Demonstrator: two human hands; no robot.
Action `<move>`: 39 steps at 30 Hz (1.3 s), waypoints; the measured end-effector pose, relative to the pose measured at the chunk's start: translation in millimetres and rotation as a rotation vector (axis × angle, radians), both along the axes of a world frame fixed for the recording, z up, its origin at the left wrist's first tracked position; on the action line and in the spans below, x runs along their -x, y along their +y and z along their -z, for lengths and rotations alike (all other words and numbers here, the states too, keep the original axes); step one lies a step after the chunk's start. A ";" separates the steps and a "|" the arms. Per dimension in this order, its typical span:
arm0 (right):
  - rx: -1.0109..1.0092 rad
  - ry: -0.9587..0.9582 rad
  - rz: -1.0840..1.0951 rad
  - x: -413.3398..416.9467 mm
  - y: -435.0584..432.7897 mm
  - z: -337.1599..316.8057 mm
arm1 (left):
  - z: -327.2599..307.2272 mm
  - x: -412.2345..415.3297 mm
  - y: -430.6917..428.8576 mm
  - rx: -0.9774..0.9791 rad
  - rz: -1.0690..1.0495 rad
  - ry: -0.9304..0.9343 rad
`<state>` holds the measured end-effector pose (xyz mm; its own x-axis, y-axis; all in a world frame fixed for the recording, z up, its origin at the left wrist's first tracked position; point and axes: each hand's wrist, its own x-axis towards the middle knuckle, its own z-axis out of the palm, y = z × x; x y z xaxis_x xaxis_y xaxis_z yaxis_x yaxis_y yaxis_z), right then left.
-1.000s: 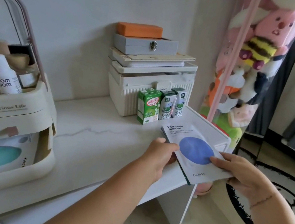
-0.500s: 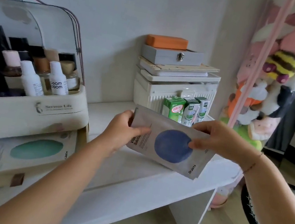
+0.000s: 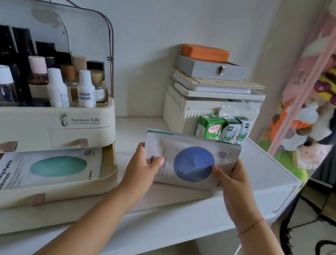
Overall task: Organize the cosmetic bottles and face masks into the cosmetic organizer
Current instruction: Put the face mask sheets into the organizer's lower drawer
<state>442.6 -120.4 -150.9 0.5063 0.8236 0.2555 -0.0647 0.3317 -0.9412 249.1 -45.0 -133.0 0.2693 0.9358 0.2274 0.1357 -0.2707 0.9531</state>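
Both hands hold a stack of face mask packets [image 3: 190, 162] with a blue circle, upright above the white table. My left hand [image 3: 144, 168] grips the stack's left edge and my right hand [image 3: 229, 181] grips its right edge. To the left stands the cream cosmetic organizer [image 3: 35, 124]. Its lower drawer [image 3: 93, 186] is pulled out, and a face mask packet with a teal oval [image 3: 47, 169] lies inside. The upper compartment holds several cosmetic bottles [image 3: 57, 87] under a raised clear lid.
A cream storage box [image 3: 191, 106] stands at the back of the white table [image 3: 170, 213], with a grey latched case and an orange block stacked on it. Three drink cartons [image 3: 223, 129] stand before it. A net of plush toys [image 3: 330, 93] hangs at the right.
Both hands lifted the blue-circle packets off the table's right end and carried them left toward the organizer, turning them upright. My view swung left, so the organizer and its drawer show fully.
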 end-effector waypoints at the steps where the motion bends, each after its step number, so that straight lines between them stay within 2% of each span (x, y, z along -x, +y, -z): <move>1: -0.020 -0.009 0.015 1.8 0.9 -1.7 | -0.1 0.8 -1.0 -0.022 -0.012 0.012; 7: 0.143 -0.175 0.116 13.7 1.4 2.3 | 13.7 7.9 -0.8 0.014 -0.045 0.140; 9: 0.123 -0.209 0.147 19.9 -2.5 -4.3 | 9.0 12.1 -5.6 -0.034 -0.067 0.148; 13: 0.052 -0.320 0.230 43.2 -10.4 -29.5 | -15.2 34.0 -24.4 -0.226 -0.164 0.033; 17: 0.170 -0.490 0.226 86.8 -1.3 -50.6 | -30.0 86.9 -33.5 -0.255 -0.295 -0.065; 21: 0.234 -0.433 0.120 151.7 21.0 -46.2 | -28.6 153.1 -25.3 -0.231 -0.561 0.070; 23: 0.274 -0.468 0.064 179.5 28.6 -37.9 | -26.9 182.8 -24.3 -0.288 -0.627 0.169; 26: 0.262 -0.586 0.007 209.8 30.2 -28.1 | -22.7 218.3 -29.1 -0.287 -0.603 0.299; 30: 0.191 -0.684 -0.025 223.5 24.9 -27.5 | -19.0 242.2 -38.4 -0.240 -0.534 0.273; 33: 0.226 -0.823 -0.152 222.9 15.5 -35.5 | -19.7 249.9 -44.7 -0.216 -0.459 0.229; 39: 0.243 -1.155 -0.284 219.7 23.9 -55.1 | -21.3 266.6 -31.7 -0.192 -0.405 0.328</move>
<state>222.9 -96.5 -95.8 -0.1238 0.9575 0.2604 0.8122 0.2485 -0.5278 -17.5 -76.7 -111.7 -0.0180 0.9292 0.3691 0.5464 -0.3000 0.7819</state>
